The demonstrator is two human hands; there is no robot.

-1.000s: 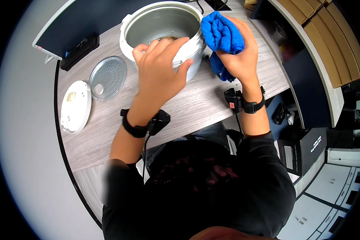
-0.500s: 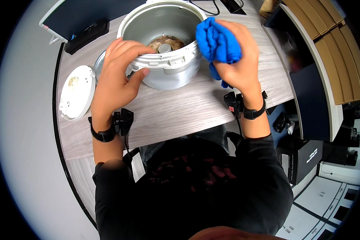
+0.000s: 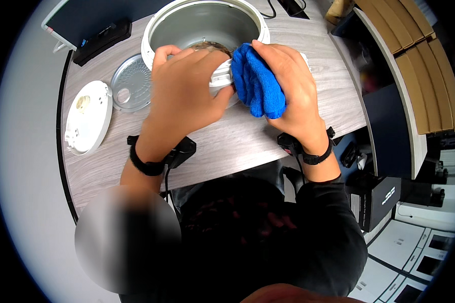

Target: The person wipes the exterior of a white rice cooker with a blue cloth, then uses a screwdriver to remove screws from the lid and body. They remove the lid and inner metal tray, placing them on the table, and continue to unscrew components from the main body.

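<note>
A white rice cooker body (image 3: 207, 25) stands without a lid at the far middle of the desk, its inside grey with a brownish patch at the bottom. My left hand (image 3: 184, 88) is closed over its near rim, fingers on top and thumb lower down by the front latch part. In my right hand (image 3: 296, 88) a bunched blue cloth (image 3: 258, 83) is gripped and rests against the near rim, just right of my left hand. The two hands hide much of the cooker's front.
Left of the cooker lie a round perforated metal plate (image 3: 131, 83) and a white lid piece (image 3: 90, 118). A monitor (image 3: 93, 20) and a black box-shaped device (image 3: 103, 41) stand at the far left. Brown cartons (image 3: 424, 86) fill a shelf on the right, with a black box (image 3: 381, 202) below.
My left hand has slid right along the rim to the front latch part. The cloth in my right hand has come left and nearer, onto the front rim. More of the metal plate shows.
</note>
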